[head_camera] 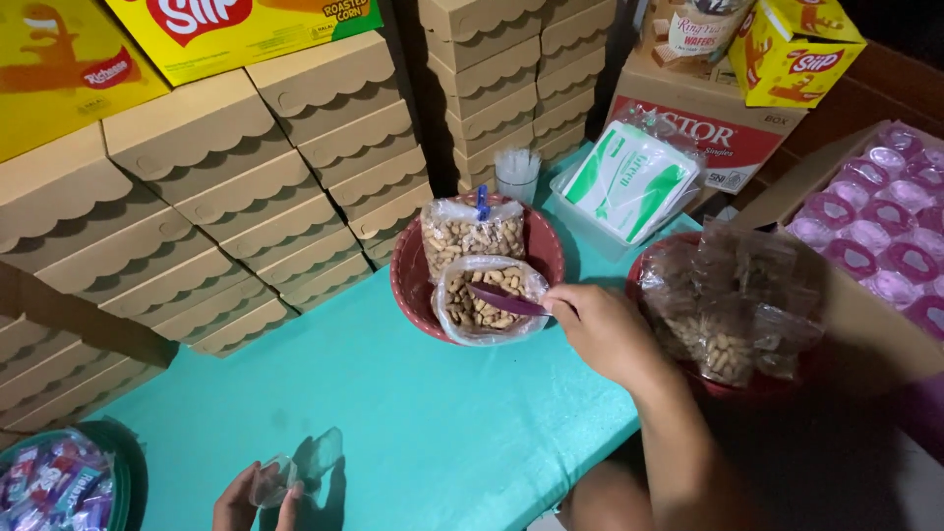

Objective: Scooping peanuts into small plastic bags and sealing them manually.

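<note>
Head camera looks down at the right hand (602, 329), which pinches the handle of a purple spoon (506, 299); the spoon's bowl lies inside an open bag of peanuts (484, 300). This bag sits in a red bowl (543, 246), beside a second peanut bag (470, 236). To scoop well, I think the spoon must stay level and go deep, so no nut falls on the turquoise table (433, 413). The left hand (258, 497), near the bottom edge, pinches a small clear bag (295, 470); its mouth should be wide open. Filled small bags (733, 305) lie to the right.
</note>
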